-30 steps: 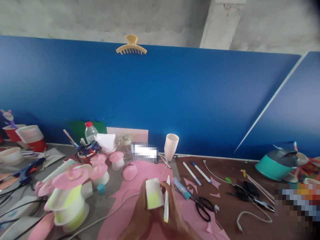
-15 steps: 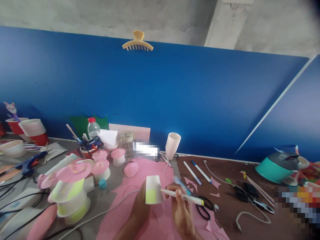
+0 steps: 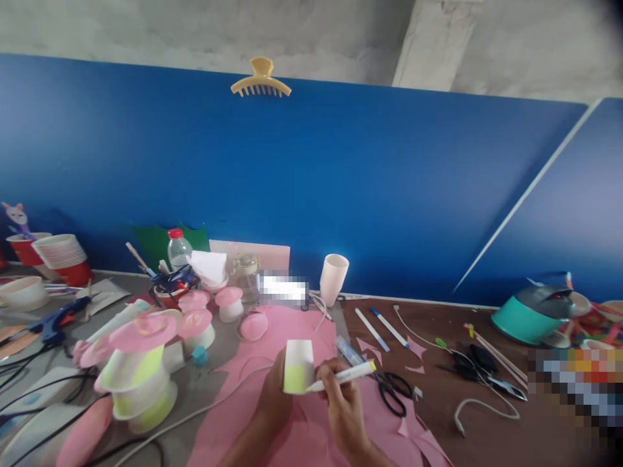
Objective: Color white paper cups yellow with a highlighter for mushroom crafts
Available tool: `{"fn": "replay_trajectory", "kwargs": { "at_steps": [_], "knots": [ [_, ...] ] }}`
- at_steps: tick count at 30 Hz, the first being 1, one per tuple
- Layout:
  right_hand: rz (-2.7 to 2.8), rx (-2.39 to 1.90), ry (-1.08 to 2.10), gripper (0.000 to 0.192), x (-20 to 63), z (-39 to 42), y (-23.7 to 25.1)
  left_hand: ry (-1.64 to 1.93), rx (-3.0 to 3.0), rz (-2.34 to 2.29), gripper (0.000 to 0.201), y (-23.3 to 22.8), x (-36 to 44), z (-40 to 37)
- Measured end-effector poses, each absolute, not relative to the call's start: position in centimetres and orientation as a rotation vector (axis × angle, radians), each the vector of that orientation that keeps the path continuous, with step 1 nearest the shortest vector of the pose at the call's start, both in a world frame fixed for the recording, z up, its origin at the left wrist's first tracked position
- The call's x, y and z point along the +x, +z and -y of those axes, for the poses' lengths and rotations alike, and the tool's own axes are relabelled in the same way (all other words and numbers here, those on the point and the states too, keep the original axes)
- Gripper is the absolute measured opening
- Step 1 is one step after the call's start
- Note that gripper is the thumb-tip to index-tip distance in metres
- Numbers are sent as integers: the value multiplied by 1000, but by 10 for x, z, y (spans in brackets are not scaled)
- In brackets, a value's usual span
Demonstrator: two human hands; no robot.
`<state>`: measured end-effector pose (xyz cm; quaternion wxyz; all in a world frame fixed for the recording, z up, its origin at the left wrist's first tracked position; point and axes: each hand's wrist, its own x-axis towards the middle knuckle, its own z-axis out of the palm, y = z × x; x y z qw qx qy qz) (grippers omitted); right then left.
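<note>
My left hand [image 3: 274, 401] grips an upside-down white paper cup [image 3: 298, 366] whose lower part is coloured yellow-green. My right hand [image 3: 343, 403] holds a white marker with a yellow end [image 3: 343, 377], its tip touching the cup's lower right side. Both hands hover above a pink paper sheet [image 3: 296, 327] lying on the table. Black scissors [image 3: 392, 391] lie just right of my right hand.
At the left stand pink-topped cup mushrooms [image 3: 141, 363], a glue gun [image 3: 53, 319], stacked red cups [image 3: 63, 258] and a water bottle [image 3: 178, 248]. A white cup [image 3: 333, 279], two pens [image 3: 380, 327], cables, and a teal pot [image 3: 533, 316] lie toward the right. A blue partition [image 3: 341, 188] backs the table.
My right hand swung the marker from upright beside the cup, out to the right, then brought its tip against the cup's lower side. The cup stayed in my left hand.
</note>
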<state>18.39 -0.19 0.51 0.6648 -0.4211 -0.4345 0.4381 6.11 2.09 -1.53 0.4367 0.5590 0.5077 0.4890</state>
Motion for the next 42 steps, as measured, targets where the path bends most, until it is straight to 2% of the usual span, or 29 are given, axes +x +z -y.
{"fn": "replay_trajectory", "kwargs": {
  "at_steps": [9, 42],
  "knots": [
    [960, -941, 1037, 52, 184, 0, 8, 1198, 1390, -1284, 15, 3, 63, -17],
    [1071, -991, 1052, 43, 186, -2, 17, 1168, 1434, -1296, 13, -5, 61, -19]
  ]
}}
